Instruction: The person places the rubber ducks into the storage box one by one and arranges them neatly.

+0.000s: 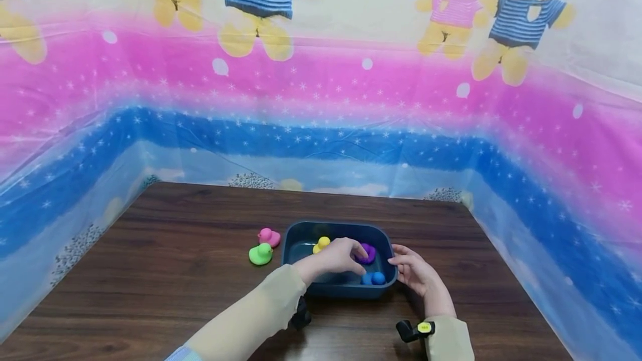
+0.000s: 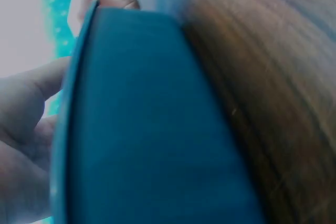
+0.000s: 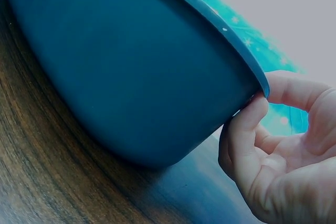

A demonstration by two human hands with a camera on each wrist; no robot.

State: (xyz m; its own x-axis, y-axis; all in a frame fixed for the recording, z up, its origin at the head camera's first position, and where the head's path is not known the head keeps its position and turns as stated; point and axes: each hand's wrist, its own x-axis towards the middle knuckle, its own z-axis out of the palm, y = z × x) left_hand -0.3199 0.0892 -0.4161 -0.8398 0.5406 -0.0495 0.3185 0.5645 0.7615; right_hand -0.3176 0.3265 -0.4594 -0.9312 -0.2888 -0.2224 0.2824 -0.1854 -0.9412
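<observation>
Left hand (image 1: 335,258): you reach into the blue tub (image 1: 301,237), fingers curled on the purple duck (image 1: 369,252).
Right hand (image 1: 414,272): your relaxed fingers touch the tub's right rim.

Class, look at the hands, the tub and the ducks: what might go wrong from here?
1. The left hand reaches over the tub rim onto the purple duck; it may knock the yellow duck or blue duck.
2. The right hand only touches the rim, so the tub might slide on the table.
3. The sleeve may catch the near rim.
</observation>
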